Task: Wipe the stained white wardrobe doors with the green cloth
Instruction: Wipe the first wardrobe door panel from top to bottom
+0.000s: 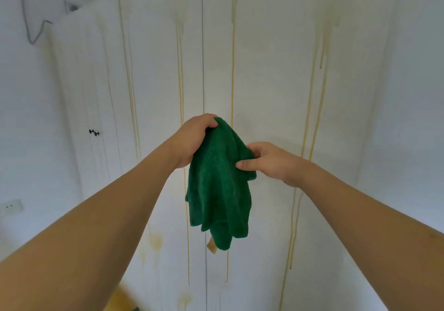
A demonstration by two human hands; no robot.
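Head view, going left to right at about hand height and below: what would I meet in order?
Wall socket → black door knobs → left hand → green cloth → right hand → long yellow drip streaks on the wardrobe door.

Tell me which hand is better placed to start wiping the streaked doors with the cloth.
Left, probably. The left hand grips the green cloth bunched at its top, carrying its hanging weight, right by the yellow streaks. The right hand only pinches a side fold.
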